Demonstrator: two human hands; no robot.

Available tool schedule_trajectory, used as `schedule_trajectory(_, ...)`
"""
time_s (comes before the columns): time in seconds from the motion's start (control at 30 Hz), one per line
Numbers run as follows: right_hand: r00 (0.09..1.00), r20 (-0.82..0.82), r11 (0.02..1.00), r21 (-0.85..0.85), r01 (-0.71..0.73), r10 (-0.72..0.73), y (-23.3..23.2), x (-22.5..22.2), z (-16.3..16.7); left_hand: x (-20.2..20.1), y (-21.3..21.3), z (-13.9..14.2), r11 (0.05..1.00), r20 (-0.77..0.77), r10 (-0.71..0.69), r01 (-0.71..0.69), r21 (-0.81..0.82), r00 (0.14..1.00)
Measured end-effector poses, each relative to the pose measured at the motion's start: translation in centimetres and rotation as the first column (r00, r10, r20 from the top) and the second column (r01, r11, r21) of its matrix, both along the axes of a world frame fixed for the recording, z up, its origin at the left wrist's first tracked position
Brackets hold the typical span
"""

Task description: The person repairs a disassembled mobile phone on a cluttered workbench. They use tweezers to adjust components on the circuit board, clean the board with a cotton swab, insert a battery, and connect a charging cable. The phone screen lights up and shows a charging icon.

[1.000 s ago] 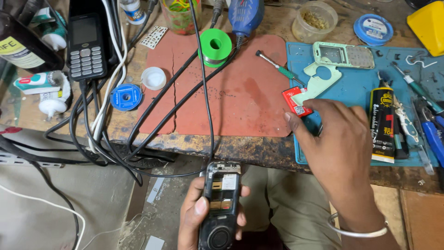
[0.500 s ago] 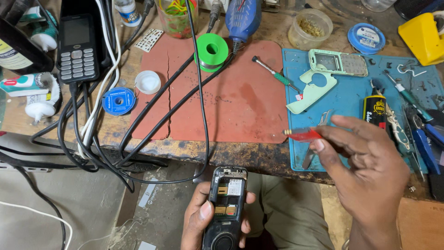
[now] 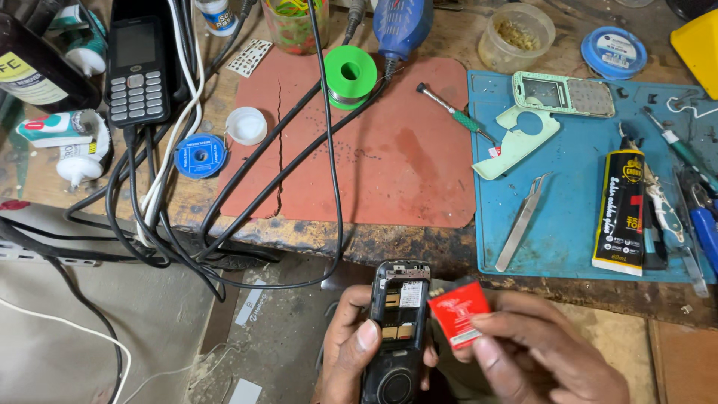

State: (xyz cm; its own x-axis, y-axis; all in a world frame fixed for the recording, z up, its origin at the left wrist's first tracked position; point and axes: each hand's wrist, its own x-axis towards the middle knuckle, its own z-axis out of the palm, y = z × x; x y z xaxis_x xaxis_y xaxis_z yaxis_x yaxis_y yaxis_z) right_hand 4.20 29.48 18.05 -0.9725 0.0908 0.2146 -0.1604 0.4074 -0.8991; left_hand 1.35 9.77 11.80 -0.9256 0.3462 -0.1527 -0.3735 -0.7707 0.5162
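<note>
Red and flat, a small battery (image 3: 458, 313) sits pinched between the thumb and fingers (image 3: 486, 352) of the right hand (image 3: 538, 359) at the bottom centre of the frame, tilted and touching the right edge of an opened black phone (image 3: 398, 329). The left hand (image 3: 351, 352) wraps that phone from the left, thumb pressed across its bared back, fingers closed around the body; the phone stands nearly upright in the frame with its back cover off. Both hands hang below the front edge of the tabletop (image 3: 359, 239), over a grey floor.

Above them, a cracked reddish mat (image 3: 389, 164) covers the middle of the worn wooden surface, with a green solder spool (image 3: 350, 75) at its upper edge and a green-handled screwdriver (image 3: 452, 112) near its right side. A blue mat (image 3: 568, 217) to the right carries tweezers (image 3: 523, 221), a pale green phone frame (image 3: 572, 93) and a black glue tube (image 3: 622, 209). In the upper left lies a black keypad phone (image 3: 136, 63), and black cables (image 3: 224, 194) trail across the mat and over the edge.
</note>
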Motion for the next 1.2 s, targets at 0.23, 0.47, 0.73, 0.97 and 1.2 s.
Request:
schedule_trajectory(0.23,0.965,-0.250,0.932,0.326,0.158,-0.076,-0.7,0.9,-3.1,0.0,0.4,0.3,0.993,0.021,0.006,-0.003,-0.121,1.000)
schedule_trajectory(0.47,0.968,-0.246,0.970,0.218,0.107,-0.051,-0.9,1.0,-4.3,0.3,0.4,0.2,0.993,-0.021,0.012,-0.014,-0.117,1.000)
schedule_trajectory(0.73,0.967,-0.020,0.962,0.103,-0.252,0.255,2.4,1.4,-3.3,0.2,0.4,-0.2,0.995,-0.020,0.015,-0.017,-0.103,1.000)
schedule_trajectory(0.97,0.935,0.314,0.646,-0.751,0.139,0.163,3.0,2.8,-5.5,0.1,0.3,0.1,0.995,-0.034,-0.016,0.013,-0.099,0.999)
schedule_trajectory(1.2,0.998,-0.056,0.992,0.123,-0.007,0.014,1.7,1.9,-4.3,0.1,0.2,-0.2,0.990,-0.037,-0.058,0.053,-0.133,0.998)
